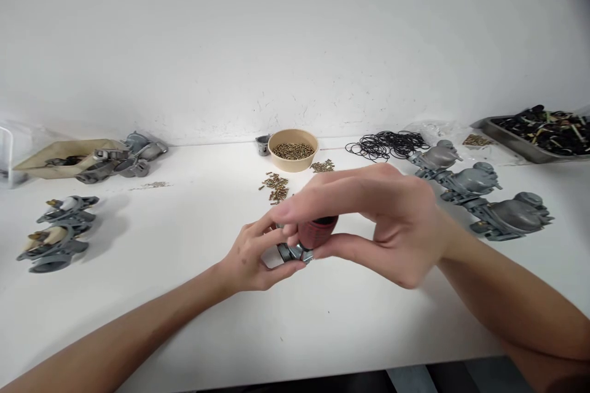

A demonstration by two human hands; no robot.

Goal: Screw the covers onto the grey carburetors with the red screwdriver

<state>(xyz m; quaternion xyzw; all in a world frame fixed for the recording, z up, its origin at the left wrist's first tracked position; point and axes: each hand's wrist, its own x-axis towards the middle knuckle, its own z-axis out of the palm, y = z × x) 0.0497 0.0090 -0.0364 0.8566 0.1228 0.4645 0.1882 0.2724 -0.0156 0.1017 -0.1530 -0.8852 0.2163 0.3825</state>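
Observation:
Over the middle of the white table, my left hand (258,252) is closed around a small grey metal carburetor (291,253), mostly hidden behind fingers. My right hand (382,221) grips a screwdriver by its red, black-topped handle (317,232), held upright over that carburetor. The screwdriver's tip is out of sight, so I cannot tell what it touches. Just beyond my hands lies a loose pile of brass screws (276,186). Behind it stands a tan paper bowl (293,163) full of similar small brass pieces.
Several grey carburetors (511,218) stand in a row on the right. Two opened carburetor bodies (53,249) lie on the left, below a tan bag (55,156) and grey bowls (133,163). Black rubber rings (387,145) and a metal tray (507,141) of dark parts lie back right.

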